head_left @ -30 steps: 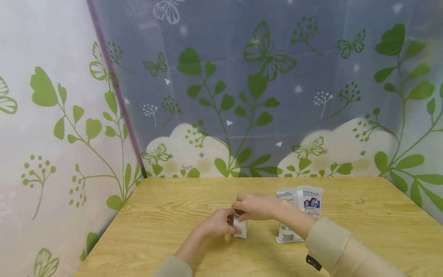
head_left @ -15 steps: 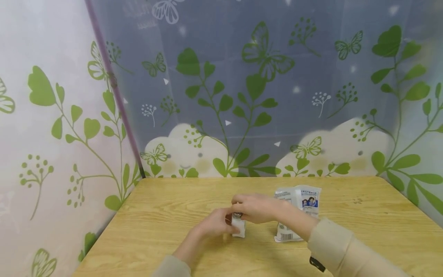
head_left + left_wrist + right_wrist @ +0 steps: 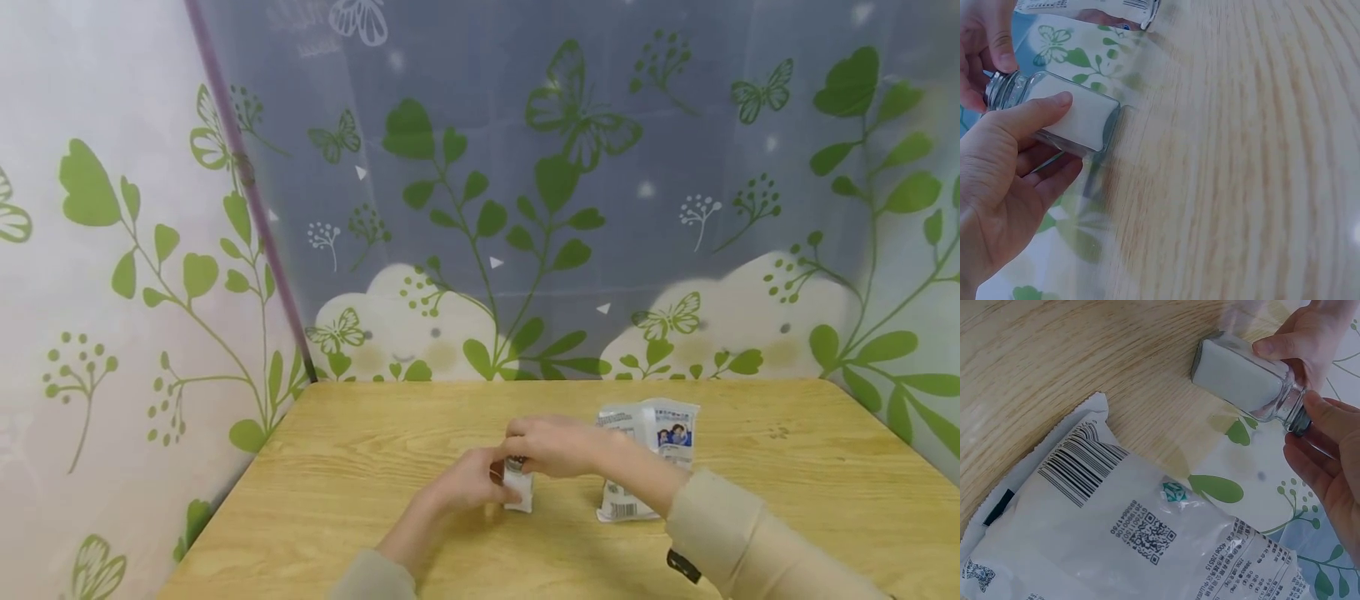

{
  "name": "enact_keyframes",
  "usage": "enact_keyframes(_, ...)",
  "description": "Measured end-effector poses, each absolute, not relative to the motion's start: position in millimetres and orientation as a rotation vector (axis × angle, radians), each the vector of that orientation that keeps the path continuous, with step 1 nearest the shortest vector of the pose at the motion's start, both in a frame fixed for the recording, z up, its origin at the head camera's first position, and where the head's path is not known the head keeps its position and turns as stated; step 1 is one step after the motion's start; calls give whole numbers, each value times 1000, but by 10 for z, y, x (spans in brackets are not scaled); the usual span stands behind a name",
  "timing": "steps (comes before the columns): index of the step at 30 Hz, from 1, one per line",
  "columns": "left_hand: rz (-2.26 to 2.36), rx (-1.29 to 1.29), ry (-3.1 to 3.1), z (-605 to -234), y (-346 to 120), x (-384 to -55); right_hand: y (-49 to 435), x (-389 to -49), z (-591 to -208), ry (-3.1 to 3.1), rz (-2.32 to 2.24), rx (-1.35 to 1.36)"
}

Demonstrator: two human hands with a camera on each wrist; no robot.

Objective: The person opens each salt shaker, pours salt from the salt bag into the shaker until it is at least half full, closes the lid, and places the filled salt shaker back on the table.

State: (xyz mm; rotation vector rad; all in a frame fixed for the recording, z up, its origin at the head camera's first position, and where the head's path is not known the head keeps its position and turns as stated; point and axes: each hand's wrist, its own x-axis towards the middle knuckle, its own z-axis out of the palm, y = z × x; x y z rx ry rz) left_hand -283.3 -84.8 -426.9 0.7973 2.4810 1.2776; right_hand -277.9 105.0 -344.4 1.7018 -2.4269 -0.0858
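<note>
A small glass salt shaker (image 3: 519,493) filled with white powder stands on the wooden table, in front of me. My left hand (image 3: 471,483) grips its body from the left; in the left wrist view the thumb lies along the glass (image 3: 1082,115) and the fingers wrap beneath. From the right, my right hand (image 3: 561,447) reaches over and pinches the metal cap at the top. The right wrist view shows the grey cap (image 3: 1299,421) on the threaded neck, between thumb and fingers. Part of the cap is hidden by the right fingers.
A white printed plastic bag (image 3: 624,503) with barcode and QR code stands right of the shaker, partly behind my right forearm. The wooden table (image 3: 337,467) reaches back to a curtain (image 3: 465,217) with leaves and butterflies.
My right fingers have shifted round the cap, covering more of its holed top at half a second ago and slightly less now. The left hand, shaker and bag stay put.
</note>
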Motion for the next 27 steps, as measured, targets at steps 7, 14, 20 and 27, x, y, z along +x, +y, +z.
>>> enact_keyframes(7, 1278, 801, 2482, -4266, -842, -2845, 1049, -2784, -3425, -2446, -81, 1708)
enact_keyframes(14, 1277, 801, 2484, -4269, -836, -2846, 1041, -2793, -3419, -2493, -27, 1711)
enact_keyframes(20, 1252, 808, 2519, -4261, -835, -2838, 1034, -2784, -3414, -2505, -26, 1701)
enact_keyframes(27, 1234, 814, 2530, -4254, -832, -2834, 1025, -2776, -3425, -2538, 3, 1696)
